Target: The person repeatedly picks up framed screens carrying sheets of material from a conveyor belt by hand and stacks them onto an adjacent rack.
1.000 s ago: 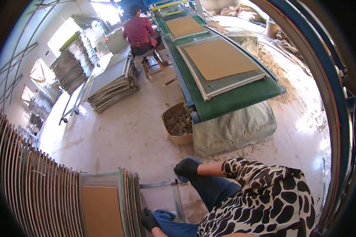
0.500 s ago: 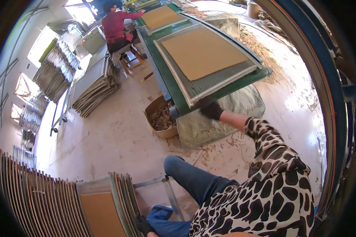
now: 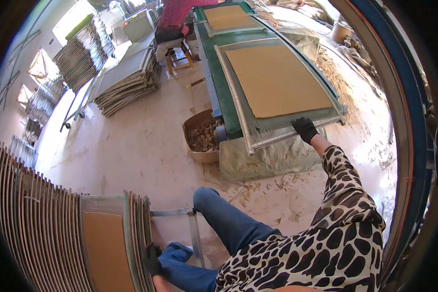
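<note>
Up front, the near edge of a framed tray (image 3: 277, 82) carrying a brown sheet (image 3: 275, 80) is gripped by the black-gloved right hand (image 3: 305, 129), fingers closed over its rim; the tray lies on a green table (image 3: 219, 82). Lower down, the gloved left hand (image 3: 152, 259) is rested against upright stacked frames (image 3: 131, 233), its grip indiscernible.

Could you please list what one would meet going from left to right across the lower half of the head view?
Stack of upright framed boards → left hand in a black glove, resting at that stack's right edge → metal stand → the person's blue-trousered knee → right hand, gloved, on the near edge of the framed brown board.
</note>
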The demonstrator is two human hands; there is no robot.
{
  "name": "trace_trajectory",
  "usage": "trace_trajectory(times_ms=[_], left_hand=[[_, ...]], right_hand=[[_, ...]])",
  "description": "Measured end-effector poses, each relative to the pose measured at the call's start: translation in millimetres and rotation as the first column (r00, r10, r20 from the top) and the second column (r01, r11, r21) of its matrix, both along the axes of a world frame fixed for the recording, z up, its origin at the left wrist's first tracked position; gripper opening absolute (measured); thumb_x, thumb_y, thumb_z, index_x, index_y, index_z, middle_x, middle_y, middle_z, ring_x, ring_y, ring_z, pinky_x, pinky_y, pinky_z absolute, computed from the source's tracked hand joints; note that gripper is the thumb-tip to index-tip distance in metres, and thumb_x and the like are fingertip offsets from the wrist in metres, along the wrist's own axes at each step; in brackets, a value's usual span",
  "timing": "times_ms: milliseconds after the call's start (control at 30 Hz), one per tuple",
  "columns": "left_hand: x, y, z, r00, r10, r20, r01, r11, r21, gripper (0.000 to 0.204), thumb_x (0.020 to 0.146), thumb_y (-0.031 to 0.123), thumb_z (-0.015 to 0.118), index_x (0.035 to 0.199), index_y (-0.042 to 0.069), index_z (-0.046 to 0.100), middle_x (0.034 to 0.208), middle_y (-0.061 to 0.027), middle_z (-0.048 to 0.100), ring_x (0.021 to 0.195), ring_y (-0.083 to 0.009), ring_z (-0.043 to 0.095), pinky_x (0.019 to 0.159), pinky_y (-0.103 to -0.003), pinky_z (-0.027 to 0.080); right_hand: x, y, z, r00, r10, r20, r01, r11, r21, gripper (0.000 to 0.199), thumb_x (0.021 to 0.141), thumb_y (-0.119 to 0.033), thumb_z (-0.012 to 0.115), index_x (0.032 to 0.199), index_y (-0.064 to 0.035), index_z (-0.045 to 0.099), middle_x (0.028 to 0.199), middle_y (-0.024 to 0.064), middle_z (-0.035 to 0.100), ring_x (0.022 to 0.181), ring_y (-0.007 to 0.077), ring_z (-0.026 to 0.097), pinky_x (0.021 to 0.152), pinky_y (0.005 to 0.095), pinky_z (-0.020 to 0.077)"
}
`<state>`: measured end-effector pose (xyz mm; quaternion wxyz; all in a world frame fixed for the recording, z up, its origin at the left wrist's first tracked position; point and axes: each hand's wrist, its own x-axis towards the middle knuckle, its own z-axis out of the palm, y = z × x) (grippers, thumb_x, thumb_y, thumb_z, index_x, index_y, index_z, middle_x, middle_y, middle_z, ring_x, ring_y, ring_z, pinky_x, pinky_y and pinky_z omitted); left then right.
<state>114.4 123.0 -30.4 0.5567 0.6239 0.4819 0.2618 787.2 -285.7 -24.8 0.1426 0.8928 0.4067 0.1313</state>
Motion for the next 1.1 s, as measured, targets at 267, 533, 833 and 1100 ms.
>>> trace_trajectory(times_ms=[267, 533, 833, 1100], left_hand=[[182, -74, 34, 0.875, -0.198, 0.441, 0.408, 0.792, -0.454, 0.032, 0.088, 0.023, 0.045, 0.112, 0.002, 0.049, 0.09, -0.0093, 0.06, 0.077, -0.0185, 0.058, 0.07, -0.032, 0.049], [303, -183, 18, 0.618, 0.269, 0.738, 0.544, 0.532, -0.649, 0.032, 0.091, 0.034, 0.037, 0.111, 0.01, 0.042, 0.102, -0.01, 0.05, 0.092, -0.021, 0.048, 0.082, -0.034, 0.041], [176, -53, 15, 0.884, 0.028, 0.467, 0.265, 0.793, -0.548, 0.042, 0.09, 0.045, 0.029, 0.097, 0.006, 0.045, 0.084, -0.0101, 0.051, 0.071, -0.0243, 0.054, 0.064, -0.037, 0.05], [30, 69, 51, 0.985, 0.137, 0.109, -0.083, 0.912, -0.401, 0.05, 0.087, 0.048, 0.035, 0.116, 0.009, 0.045, 0.101, -0.0104, 0.054, 0.089, -0.0254, 0.052, 0.075, -0.039, 0.045]], right_hand=[[-130, 119, 61, 0.808, 0.443, -0.388, -0.392, 0.896, 0.207, 0.069, 0.054, -0.014, 0.059, 0.121, -0.0095, 0.043, 0.081, 0.0166, 0.056, 0.076, 0.0328, 0.055, 0.066, 0.0422, 0.0442], [-275, 358, 87, 0.682, 0.503, -0.531, -0.425, 0.863, 0.272, 0.067, 0.058, -0.02, 0.058, 0.12, -0.0022, 0.041, 0.081, 0.0175, 0.06, 0.075, 0.0325, 0.059, 0.063, 0.0428, 0.0463], [-213, 341, 59, 0.576, 0.724, -0.379, -0.199, 0.574, 0.794, 0.034, 0.082, -0.032, 0.048, 0.107, -0.0108, 0.057, 0.105, 0.0165, 0.055, 0.101, 0.0311, 0.049, 0.089, 0.039, 0.0369], [18, 84, -4, 0.853, -0.408, -0.326, 0.51, 0.786, 0.349, 0.035, 0.083, -0.033, 0.037, 0.081, -0.0061, 0.059, 0.093, 0.0206, 0.057, 0.091, 0.0372, 0.052, 0.08, 0.043, 0.0406]])
